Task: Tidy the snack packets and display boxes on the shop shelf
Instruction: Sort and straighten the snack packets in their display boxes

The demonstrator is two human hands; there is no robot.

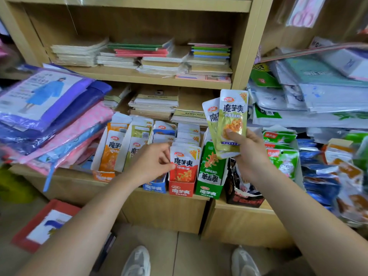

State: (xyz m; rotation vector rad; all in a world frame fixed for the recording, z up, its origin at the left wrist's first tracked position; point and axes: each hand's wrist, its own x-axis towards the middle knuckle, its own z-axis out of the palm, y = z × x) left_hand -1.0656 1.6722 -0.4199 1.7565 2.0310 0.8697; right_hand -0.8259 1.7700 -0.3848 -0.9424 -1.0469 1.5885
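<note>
The pale wooden shelf carries a row of open-topped cardboard boxes on its lower ledge, each with its long axis running back into the shelf. A red display box stands between a green display box, touching its right side, and a blue display box; a torn black box stands beyond the green display box. Glossy foil packets stand on end inside them, printed faces forward.

The right hand grips two green packets above the green display box. They are upright and overlapped, long axis vertical, with the thumb pressed across the front one. The left hand has its fingers curled, thumb and forefinger pinching the left edge of the front red packet, which stands in the red display box.
</note>
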